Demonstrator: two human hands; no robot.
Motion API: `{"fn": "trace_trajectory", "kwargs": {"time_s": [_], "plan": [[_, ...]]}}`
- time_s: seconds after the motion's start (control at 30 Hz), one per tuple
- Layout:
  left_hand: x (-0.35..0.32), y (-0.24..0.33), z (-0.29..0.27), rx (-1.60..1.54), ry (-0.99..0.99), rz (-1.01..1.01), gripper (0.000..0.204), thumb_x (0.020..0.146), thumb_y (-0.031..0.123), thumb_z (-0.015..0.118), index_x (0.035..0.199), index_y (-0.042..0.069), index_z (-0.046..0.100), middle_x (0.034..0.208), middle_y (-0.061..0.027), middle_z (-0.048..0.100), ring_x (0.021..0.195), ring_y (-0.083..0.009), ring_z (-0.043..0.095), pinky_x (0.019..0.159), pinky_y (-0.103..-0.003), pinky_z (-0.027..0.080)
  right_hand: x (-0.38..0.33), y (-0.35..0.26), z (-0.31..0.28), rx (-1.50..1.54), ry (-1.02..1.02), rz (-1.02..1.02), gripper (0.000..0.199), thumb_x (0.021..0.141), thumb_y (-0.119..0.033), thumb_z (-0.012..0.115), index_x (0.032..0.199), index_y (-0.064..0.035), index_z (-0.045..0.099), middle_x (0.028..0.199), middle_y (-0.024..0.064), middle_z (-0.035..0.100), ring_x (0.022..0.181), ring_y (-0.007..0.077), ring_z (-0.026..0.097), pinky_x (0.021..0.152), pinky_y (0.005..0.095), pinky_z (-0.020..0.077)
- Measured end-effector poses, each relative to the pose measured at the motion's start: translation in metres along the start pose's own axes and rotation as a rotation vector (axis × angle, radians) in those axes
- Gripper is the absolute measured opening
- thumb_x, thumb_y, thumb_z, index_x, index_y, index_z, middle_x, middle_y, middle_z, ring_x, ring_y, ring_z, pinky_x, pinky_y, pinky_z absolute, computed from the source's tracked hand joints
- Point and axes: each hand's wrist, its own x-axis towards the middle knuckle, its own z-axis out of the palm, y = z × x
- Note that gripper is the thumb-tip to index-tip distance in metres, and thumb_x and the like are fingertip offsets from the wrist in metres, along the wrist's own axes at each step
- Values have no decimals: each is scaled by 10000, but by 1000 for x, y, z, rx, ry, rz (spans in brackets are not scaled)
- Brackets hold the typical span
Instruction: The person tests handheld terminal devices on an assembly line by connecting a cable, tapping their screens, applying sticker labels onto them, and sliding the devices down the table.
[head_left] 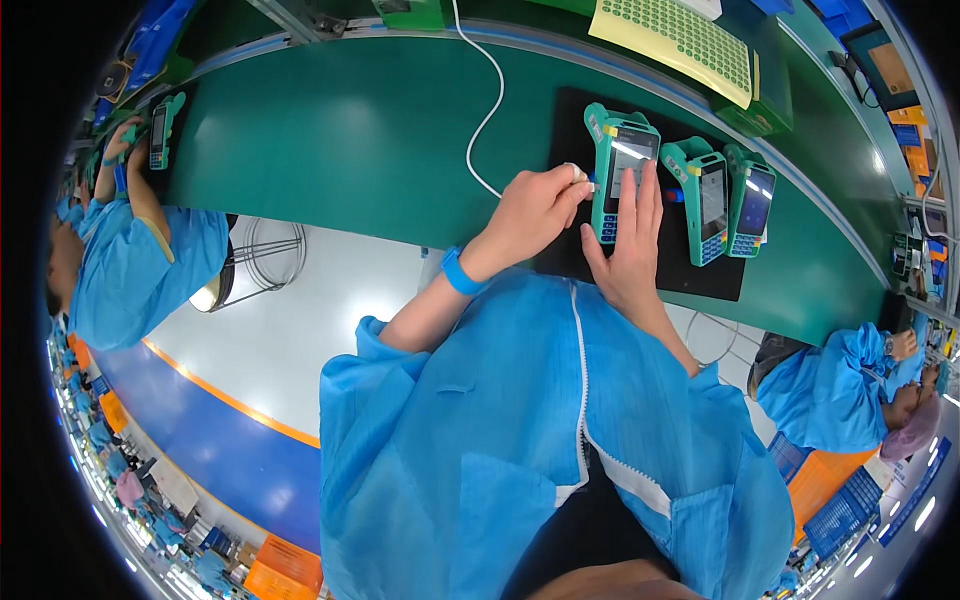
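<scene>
A payment terminal (628, 150) in a green holder lies on a black mat (574, 130), with its screen lit. My left hand (535, 212), a blue band on its wrist, is closed in a pinch at the terminal's left side. Its fingers grip the plug end of a white cable (499, 92), mostly hidden by them. My right hand (628, 262) lies over the terminal's lower right part, fingers stretched out across the screen and holding nothing. Just right of it are a second terminal (711, 200) and a third terminal (755, 205), both in green holders.
The mat sits on a green worktable (350, 130). Beyond its far rail, a yellow sheet of green round stickers (675, 45) rests on a green box (765, 115). Co-workers in blue sit left (150, 270) and right (830, 390); the left one handles another terminal (160, 135).
</scene>
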Motion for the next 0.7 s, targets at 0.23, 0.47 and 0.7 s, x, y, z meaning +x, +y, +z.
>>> {"fn": "trace_trajectory", "kwargs": {"time_s": [0.23,0.47,0.7], "plan": [[10,3,-5,66,-85,30,231,995,186,628,858,6,675,681,-182,656,638,-385,645,587,-445,486,-2,4,0,-25,12,-18,930,832,-121,791,1615,-10,303,1671,320,205,1465,579,308,1115,579,430],[17,-2,-7,75,-190,-41,245,1001,192,620,850,5,668,662,-159,670,600,-322,662,555,-412,478,0,5,-4,-119,-54,-37,917,821,-161,810,1592,-1,341,1645,336,241,1439,597,336,1070,574,482],[7,-8,-4,-43,-139,-80,304,1028,225,617,790,37,591,561,-65,603,497,-175,604,502,-337,437,64,11,-58,-122,20,-91,277,889,-209,774,1080,-15,722,1104,157,738,926,355,728,802,433,586]]}}
